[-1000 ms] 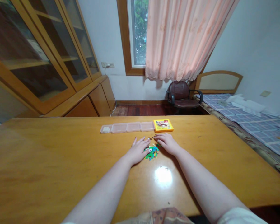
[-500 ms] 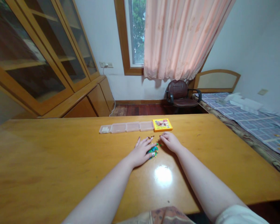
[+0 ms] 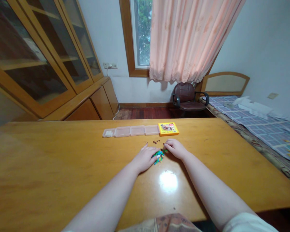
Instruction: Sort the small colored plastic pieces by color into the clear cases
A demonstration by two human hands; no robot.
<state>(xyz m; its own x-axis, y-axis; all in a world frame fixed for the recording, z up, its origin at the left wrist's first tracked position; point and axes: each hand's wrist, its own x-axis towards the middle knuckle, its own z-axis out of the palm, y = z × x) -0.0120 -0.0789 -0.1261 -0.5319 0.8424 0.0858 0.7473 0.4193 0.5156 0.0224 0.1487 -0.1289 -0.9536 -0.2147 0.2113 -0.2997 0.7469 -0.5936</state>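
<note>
Head view, trays [image 3: 137,130], box [image 3: 168,129] beyond colourful pieces [image 3: 161,154]

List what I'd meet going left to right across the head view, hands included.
Glass-fronted cabinet → left hand → pile of small coloured pieces → right hand → bed.

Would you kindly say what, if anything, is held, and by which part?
It cannot be told: left grip partly covers the pieces, right grip beside them.
</note>
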